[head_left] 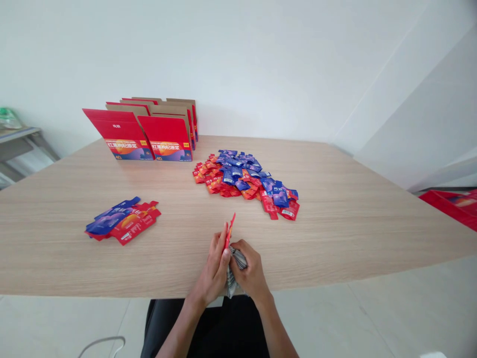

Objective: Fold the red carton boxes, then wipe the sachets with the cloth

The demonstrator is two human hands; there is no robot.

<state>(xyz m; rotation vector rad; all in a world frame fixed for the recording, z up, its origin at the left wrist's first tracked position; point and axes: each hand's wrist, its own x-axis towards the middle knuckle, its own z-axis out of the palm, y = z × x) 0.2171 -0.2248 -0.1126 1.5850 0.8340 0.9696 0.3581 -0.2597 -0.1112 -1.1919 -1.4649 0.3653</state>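
Both my hands meet at the near edge of the wooden table (335, 238). My left hand (214, 271) presses against a stack of sachets (233, 258) held on edge, with one red sachet (230, 231) sticking up above the fingers. My right hand (251, 271) is wrapped round the same stack from the right, its silver backs showing. A loose heap of red, orange and blue sachets (246, 181) lies beyond my hands in the table's middle. A small fanned pile of sachets (122, 221) lies to the left.
Several red and brown cartons (149, 132) stand upright at the table's far left by the white wall. A red box (452, 204) sits low at the right. A grey shelf (18, 141) shows at the far left. My dark-clothed lap is under the table edge.
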